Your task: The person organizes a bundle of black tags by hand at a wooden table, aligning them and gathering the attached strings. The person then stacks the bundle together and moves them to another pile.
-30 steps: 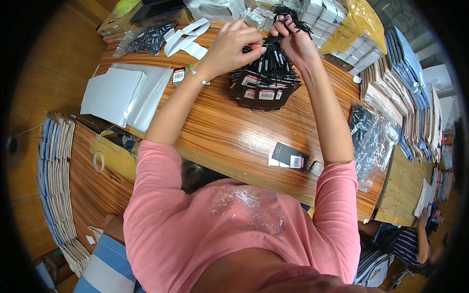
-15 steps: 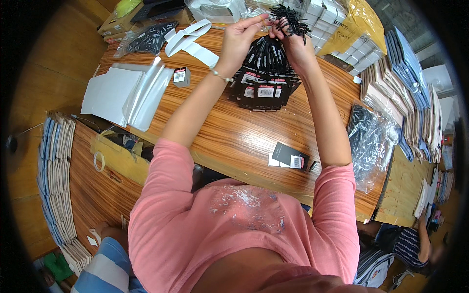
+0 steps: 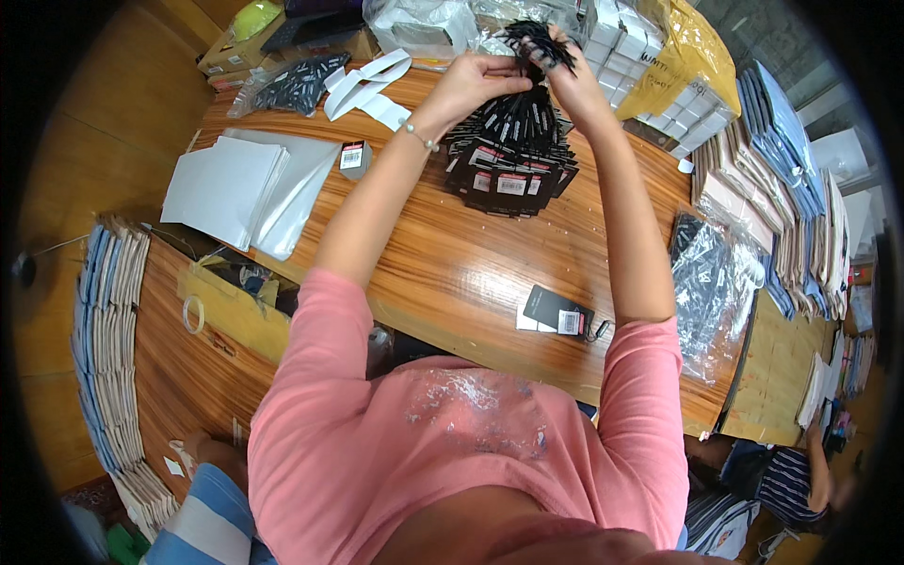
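A thick bunch of black hang tags (image 3: 508, 181) with barcode labels hangs by its black strings (image 3: 513, 118) at the far middle of the table. My right hand (image 3: 574, 87) is closed round the gathered strings, whose loose ends (image 3: 539, 40) fan out above it. My left hand (image 3: 473, 83) reaches the same strings from the left, thumb and fingers pinched at the neck of the bunch. Exactly what lies between those fingertips is partly hidden. Nearer to me, a single black hang tag (image 3: 548, 306) lies on a white card.
At the left lie white sheets (image 3: 221, 184) on clear plastic sleeves (image 3: 301, 188), beside a small grey box (image 3: 354, 160). A white paper strip (image 3: 381, 105) and a bag of black strings (image 3: 292, 85) are farther back. Folded garments (image 3: 777, 141) and a clear bag (image 3: 711, 292) line the right.
My left hand has shifted right and down, from the string ends to the neck of the bunch. The tags have spread slightly, and the string ends have moved a little left.
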`<move>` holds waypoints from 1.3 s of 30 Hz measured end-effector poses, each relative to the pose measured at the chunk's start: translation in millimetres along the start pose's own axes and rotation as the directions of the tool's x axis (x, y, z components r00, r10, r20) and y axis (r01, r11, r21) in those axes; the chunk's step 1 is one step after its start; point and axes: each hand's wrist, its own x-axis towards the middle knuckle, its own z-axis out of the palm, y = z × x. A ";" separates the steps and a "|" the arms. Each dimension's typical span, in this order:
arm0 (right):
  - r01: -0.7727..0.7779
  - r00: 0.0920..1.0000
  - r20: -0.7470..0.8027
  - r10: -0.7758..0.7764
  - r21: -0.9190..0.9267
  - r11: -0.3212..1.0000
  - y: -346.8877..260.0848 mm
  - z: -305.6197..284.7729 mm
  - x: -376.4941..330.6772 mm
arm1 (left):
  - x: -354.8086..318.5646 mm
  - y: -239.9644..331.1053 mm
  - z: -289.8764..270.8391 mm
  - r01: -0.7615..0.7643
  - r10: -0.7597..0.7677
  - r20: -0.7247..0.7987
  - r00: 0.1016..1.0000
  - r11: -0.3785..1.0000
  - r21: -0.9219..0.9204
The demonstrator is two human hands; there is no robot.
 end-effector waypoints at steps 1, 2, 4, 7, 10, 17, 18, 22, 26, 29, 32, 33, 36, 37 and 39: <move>0.049 0.999 0.005 -0.049 -0.011 0.999 -1.4 1.3 3.3 | 1.4 2.4 -0.2 -0.005 0.003 0.026 1.000 0.999 0.051; 0.097 0.995 0.010 -0.097 -0.023 0.995 -3.2 2.4 5.8 | 2.7 4.3 -0.1 -0.011 0.006 0.053 0.999 0.995 0.101; -0.114 0.992 0.065 0.107 0.117 0.987 -9.8 5.1 8.4 | 2.7 16.8 1.9 -0.006 -0.006 0.105 0.994 0.993 0.118; -0.369 0.929 0.091 0.358 0.244 0.897 -15.3 -2.5 14.6 | 9.7 12.6 -1.0 -0.023 -0.004 0.119 0.993 0.974 0.227; -0.440 0.895 0.163 0.415 0.475 0.762 -3.2 -15.3 17.0 | 10.1 16.2 1.5 -0.011 -0.019 0.126 0.992 0.973 0.230; -0.334 0.884 0.206 0.419 0.907 0.258 25.2 -28.6 10.1 | 11.6 13.2 8.4 -0.064 0.048 0.059 0.997 0.947 0.315; -0.334 0.872 0.197 0.449 0.909 0.250 27.2 -30.1 8.5 | 11.8 11.1 7.7 -0.069 0.051 0.063 0.997 0.944 0.322; -0.288 0.802 0.117 0.585 0.935 0.207 40.4 -47.0 4.2 | 14.4 6.1 8.5 -0.068 0.043 0.080 0.996 0.934 0.350; -0.258 0.632 -0.432 0.643 0.666 0.700 46.6 -71.6 -1.0 | 15.4 3.7 5.6 -0.056 0.019 0.101 0.995 0.923 0.380; -0.097 0.838 -0.526 0.148 0.123 0.988 19.0 -64.2 -12.9 | 15.4 -1.7 6.5 -0.073 0.049 0.077 0.996 0.934 0.349; 0.009 0.994 -0.107 -0.028 -0.181 0.983 -19.8 -42.4 -15.0 | 14.2 4.3 6.5 -0.096 0.040 0.152 0.988 0.917 0.386; 0.031 0.999 0.037 -0.021 -0.305 0.952 -27.3 -34.9 -16.1 | 12.2 5.9 7.4 -0.091 0.045 0.123 0.991 0.912 0.400; 0.087 0.995 0.019 -0.094 -0.586 0.806 -22.4 -23.0 -17.0 | 12.6 8.0 12.7 -0.106 0.089 0.058 0.994 0.875 0.472; 0.113 0.991 0.017 -0.132 -0.635 0.764 -21.3 -21.6 -17.2 | 14.5 5.7 12.3 -0.115 0.112 0.038 0.993 0.845 0.523; 0.157 0.978 0.021 -0.206 -0.724 0.671 -20.7 -19.4 -16.8 | 16.2 3.2 12.7 -0.131 0.163 0.006 0.987 0.771 0.623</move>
